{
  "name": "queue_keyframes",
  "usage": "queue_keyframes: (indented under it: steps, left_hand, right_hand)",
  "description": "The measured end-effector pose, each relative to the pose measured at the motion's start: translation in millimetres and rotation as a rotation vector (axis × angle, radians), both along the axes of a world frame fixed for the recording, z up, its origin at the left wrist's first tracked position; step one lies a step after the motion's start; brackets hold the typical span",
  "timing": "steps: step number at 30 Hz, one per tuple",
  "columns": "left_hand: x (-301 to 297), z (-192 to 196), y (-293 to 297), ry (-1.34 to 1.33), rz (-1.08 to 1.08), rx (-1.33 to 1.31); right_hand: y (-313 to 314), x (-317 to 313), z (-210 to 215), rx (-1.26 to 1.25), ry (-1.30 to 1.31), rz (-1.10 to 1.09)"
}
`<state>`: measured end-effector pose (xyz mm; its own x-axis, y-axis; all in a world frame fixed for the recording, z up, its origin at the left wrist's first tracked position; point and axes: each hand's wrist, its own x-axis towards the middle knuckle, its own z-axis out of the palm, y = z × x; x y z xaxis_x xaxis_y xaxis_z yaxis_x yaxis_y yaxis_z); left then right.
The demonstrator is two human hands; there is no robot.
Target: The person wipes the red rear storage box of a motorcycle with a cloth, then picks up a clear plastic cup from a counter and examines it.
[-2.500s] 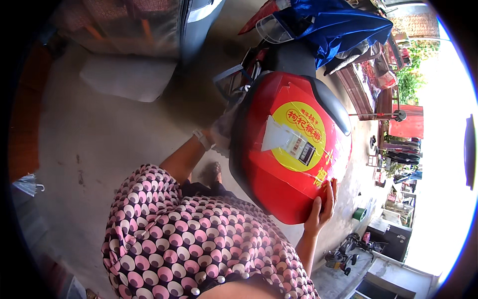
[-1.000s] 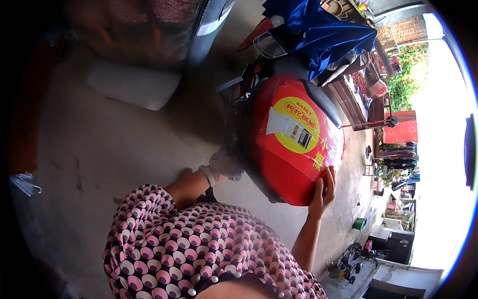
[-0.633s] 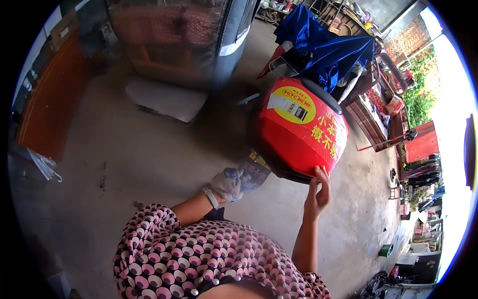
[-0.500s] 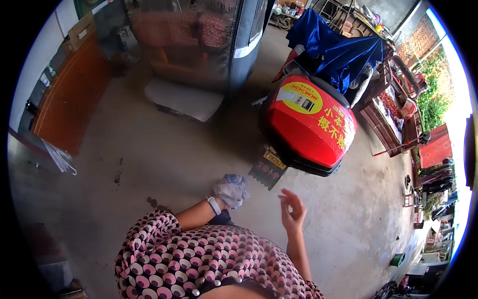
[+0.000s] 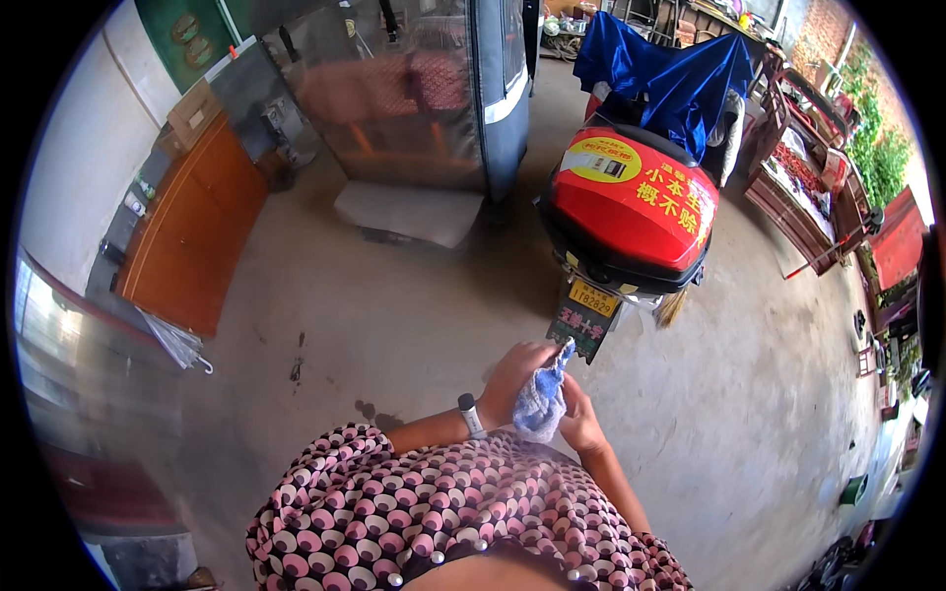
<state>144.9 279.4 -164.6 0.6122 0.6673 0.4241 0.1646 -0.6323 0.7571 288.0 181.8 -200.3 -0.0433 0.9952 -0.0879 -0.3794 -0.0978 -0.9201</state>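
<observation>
A crumpled blue and white cloth [image 5: 538, 406] hangs between my two hands in front of my body. My left hand [image 5: 507, 379], with a white watch on its wrist, is closed on the cloth from the left. On the other side, my right hand [image 5: 581, 419] pinches the cloth's right edge with bent fingers. Just beyond them is the rear of a scooter, with a red top box [image 5: 636, 202], a yellow number plate [image 5: 591, 297] and a dark mudflap [image 5: 583, 330]. My hands look apart from it.
Left of the scooter stands a covered vehicle [image 5: 394, 128] with a pale rear step [image 5: 409, 212]. An orange wooden cabinet [image 5: 192, 231] and a folded umbrella [image 5: 172, 340] are at the left wall. A blue cover [image 5: 670, 74] drapes the scooter's front. A wooden bench [image 5: 798, 187] stands at right.
My right hand, raised and apart before, now grips the cloth with my left. The cloth and my left hand have moved right. The view has shifted, showing more of the left wall.
</observation>
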Motion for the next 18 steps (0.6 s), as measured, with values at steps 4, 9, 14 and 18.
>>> queue_keyframes:
  steps: [4,9,14,18]
  left_hand:
    - [-4.9,-7.5,-1.6,0.054,-0.105,0.004]
    - [-24.4,-48.5,8.2,0.127,-0.139,-0.142]
    - [-28.1,-50.8,12.3,0.186,-0.107,-0.443]
    - [-24.9,-60.8,26.7,0.17,-0.067,-0.477]
  right_hand:
    - [-15.4,7.0,-17.1,-0.105,0.366,-0.106]
    - [-27.5,10.5,-42.0,-0.085,0.398,-0.196]
    - [-38.8,10.5,-45.5,-0.039,0.491,-0.348]
    - [-41.7,14.8,-23.7,-0.002,0.55,-0.426]
